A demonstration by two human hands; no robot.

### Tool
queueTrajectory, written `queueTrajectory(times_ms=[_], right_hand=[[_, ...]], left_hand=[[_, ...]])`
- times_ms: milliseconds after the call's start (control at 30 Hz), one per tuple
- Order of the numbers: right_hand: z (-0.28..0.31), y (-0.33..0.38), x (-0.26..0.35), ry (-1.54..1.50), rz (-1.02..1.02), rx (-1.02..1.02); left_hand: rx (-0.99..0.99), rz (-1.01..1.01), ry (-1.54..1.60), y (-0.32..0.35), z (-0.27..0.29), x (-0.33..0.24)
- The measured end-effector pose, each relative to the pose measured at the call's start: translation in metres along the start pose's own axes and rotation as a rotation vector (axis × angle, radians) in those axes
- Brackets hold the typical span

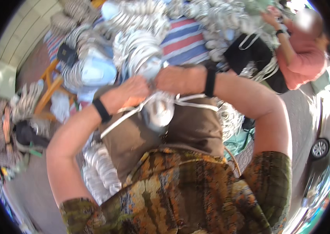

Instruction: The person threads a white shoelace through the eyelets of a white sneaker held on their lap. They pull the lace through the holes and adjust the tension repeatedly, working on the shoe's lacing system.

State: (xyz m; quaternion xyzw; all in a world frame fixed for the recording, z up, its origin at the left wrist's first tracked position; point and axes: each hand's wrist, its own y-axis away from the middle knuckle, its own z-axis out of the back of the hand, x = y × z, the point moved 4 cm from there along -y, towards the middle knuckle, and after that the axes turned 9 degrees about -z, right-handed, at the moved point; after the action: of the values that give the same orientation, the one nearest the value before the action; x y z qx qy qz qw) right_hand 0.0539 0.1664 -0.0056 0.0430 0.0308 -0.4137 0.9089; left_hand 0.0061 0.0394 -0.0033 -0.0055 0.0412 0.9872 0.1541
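My left hand (133, 89) and my right hand (178, 80) meet in front of my lap, fingers bent inward and closed. What they pinch is hidden and blurred. Right below them, a rounded white and grey piece (160, 111), shoe-like in shape, lies between my thighs. A white cord (120, 121) runs out from beneath my left hand across my left thigh. More white cord (196, 102) crosses the right thigh, close under my right wrist. Just beyond my hands stands a stack of nested white pieces (139, 48).
Light-blue and white stacks (94, 72) lie on a striped sheet (184, 39). At left are a wooden stool (50, 91) and a seated person (1, 132). A person in pink (303, 58) works at right, near a black bag (249, 54). A parked car (321, 148) is farther right.
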Motion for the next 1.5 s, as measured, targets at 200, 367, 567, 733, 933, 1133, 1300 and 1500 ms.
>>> queueTrajectory(times_ms=[200, 367, 567, 733, 933, 1133, 1300, 1500], right_hand=[[0.012, 0.023, -0.008, 0.044, 0.061, -0.010], [-0.010, 0.012, -0.010, -0.015, 0.007, -0.020], [-0.003, 0.004, 0.000, -0.004, -0.266, 0.129], [-0.007, -0.005, -0.002, -0.149, -0.462, 0.280], [-0.004, -0.003, -0.005, -0.226, -0.559, 0.218], [-0.010, -0.003, -0.012, -0.345, -0.685, -0.018], [-0.028, 0.008, -0.037, -0.286, -0.314, -0.289], [0.010, -0.062, -0.004, -1.803, -0.416, -0.071]], left_hand=[[-0.126, -0.010, 0.078, -0.034, -0.029, 0.019], [-0.039, 0.116, 0.107, -0.023, -0.023, 0.014], [0.033, 0.473, 0.097, -0.021, -0.038, 0.019], [0.126, 0.588, 0.092, -0.035, -0.023, 0.012], [-0.016, 0.665, 0.145, -0.028, -0.034, 0.017], [-0.398, 0.632, 0.157, -0.010, -0.045, 0.014], [-0.631, 0.569, 0.542, -0.018, -0.019, -0.026], [-0.489, -0.161, 0.910, -0.052, 0.042, -0.170]])
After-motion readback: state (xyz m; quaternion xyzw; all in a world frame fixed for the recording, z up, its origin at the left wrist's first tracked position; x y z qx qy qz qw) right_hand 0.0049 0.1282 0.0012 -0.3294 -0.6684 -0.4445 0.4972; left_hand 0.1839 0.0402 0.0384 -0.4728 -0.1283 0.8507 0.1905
